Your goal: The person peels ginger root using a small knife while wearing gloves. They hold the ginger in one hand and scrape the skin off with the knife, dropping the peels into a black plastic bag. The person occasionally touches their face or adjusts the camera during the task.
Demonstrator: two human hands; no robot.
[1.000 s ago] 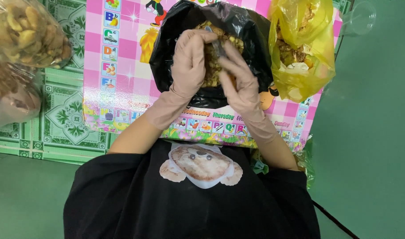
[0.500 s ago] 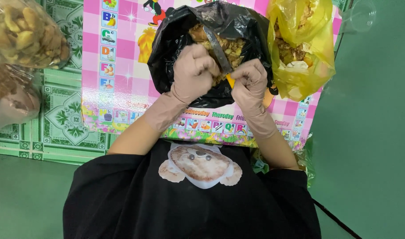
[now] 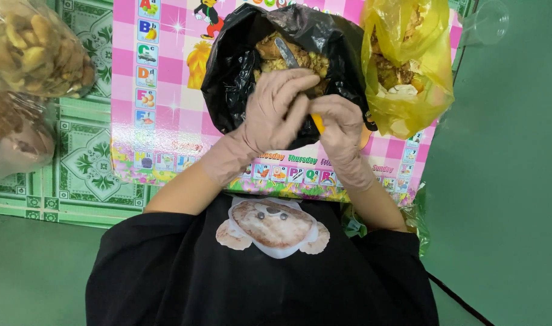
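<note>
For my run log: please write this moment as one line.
left hand: over black bag | right hand: grips knife | yellow bag: at right

Far right, a yellow plastic bag [image 3: 409, 66] sags open with brown scraps. Two clear bags of peeled pieces [image 3: 31, 48] bulge at left, over green patterned tiles [image 3: 89, 169]. A clear plastic cup [image 3: 490, 21] sits far right.

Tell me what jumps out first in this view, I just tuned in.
Two gloved hands meet over an open black bag of brownish pieces at top centre: the left hand cups something, the right hand holds a knife with a yellow handle. A yellow bag sits just right, on a pink chequered mat.
</note>
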